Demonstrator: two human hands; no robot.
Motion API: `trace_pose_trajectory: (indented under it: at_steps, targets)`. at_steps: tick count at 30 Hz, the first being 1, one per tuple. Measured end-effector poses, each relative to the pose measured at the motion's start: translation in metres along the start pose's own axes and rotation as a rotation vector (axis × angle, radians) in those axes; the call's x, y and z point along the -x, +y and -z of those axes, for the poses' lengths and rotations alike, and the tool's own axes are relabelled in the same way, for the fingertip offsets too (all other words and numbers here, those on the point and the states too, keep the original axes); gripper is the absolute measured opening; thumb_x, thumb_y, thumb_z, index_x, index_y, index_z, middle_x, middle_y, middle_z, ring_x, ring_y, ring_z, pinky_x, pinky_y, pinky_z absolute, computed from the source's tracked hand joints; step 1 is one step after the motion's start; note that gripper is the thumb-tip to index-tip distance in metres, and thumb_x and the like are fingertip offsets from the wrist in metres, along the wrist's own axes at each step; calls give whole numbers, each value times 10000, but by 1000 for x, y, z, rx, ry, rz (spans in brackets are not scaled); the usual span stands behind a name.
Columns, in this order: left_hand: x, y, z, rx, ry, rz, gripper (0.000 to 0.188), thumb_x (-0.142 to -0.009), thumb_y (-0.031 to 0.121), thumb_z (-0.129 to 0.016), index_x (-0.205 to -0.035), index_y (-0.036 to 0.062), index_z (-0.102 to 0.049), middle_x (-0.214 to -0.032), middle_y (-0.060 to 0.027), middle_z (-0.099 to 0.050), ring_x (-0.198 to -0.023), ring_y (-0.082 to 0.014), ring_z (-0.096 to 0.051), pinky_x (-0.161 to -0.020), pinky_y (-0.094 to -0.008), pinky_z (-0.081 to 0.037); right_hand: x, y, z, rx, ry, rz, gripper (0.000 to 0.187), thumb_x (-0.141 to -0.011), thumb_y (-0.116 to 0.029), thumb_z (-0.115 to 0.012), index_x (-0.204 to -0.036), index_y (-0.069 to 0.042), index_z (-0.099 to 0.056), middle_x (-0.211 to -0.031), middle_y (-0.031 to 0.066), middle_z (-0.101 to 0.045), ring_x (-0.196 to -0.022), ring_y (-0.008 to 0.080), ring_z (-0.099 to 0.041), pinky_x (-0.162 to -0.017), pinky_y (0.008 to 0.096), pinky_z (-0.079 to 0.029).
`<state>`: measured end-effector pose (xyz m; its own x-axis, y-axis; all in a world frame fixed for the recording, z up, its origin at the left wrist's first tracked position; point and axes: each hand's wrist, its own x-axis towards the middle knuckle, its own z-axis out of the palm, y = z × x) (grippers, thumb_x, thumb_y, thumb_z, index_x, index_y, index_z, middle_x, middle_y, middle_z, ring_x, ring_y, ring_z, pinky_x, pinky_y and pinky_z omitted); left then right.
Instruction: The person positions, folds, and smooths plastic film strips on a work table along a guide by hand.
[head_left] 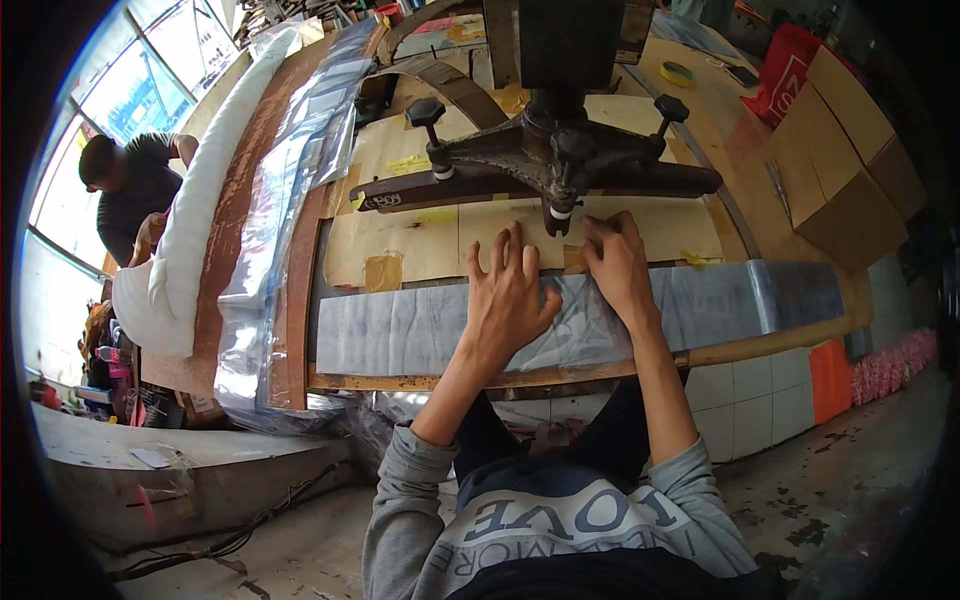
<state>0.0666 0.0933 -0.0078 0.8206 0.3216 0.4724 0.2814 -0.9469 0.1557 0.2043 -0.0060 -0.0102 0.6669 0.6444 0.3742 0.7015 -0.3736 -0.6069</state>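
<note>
Closest to me on the head feed is the grey sweatshirt with a dark blue chest panel and pale lettering (560, 500), its cuffs pushed back from both wrists. Past it I see the brown wooden edge of the surface (740, 349), and along that edge a long strip of shiny, see-through grey plastic film (400, 330); both forearms reach over it.

My left hand (508, 285) lies palm down with fingers parted and thumb out to the side, its fingertips over the flat, pale cream board (430, 250) just beyond the film. My right hand (622, 260) is half curled above the same board, thumb and forefinger slightly apart. The left grips nothing that I can see; whether the right pinches anything, I cannot tell. Brown tape squares (383, 272) sit on the board, one of them between the hands.

Over the board stands a black metal machine head (550, 150) with a wide crossbar and two black knobs, its central tip just beside my right fingers. To the right I have an open brown cardboard box (840, 170), a red bag (785, 70) and a yellow tape roll (673, 80). Off left, beyond crumpled clear plastic sheeting (250, 300) and a thick white roll (215, 170), a person in a dark shirt (140, 195) bends near the windows.
</note>
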Motion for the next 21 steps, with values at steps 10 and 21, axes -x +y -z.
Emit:
trace_pose_trajectory:
  at_steps: [10, 21]
  targets:
    - [-1, 2, -4, -38, -21, 24, 401, -756, 259, -515, -1013, -45, -470, -1291, -272, -449, -1215, -325, -432, -999, -549, -256, 6, -10, 11, 132, -25, 77, 261, -803, -158, -634, -991, 23, -649, -933, 189, -533, -896, 338, -541, -787, 416, -463]
    - [2, 1, -4, 3, 13, 32, 382, -730, 238, -537, -979, -47, -487, -1276, -287, -450, -1204, -340, -434, -1025, -574, -229, 78, -49, 35, 83, -62, 149, 413, -815, -275, -659, -1094, 22, -592, -1103, 197, -510, -1001, 323, -526, -893, 444, -407]
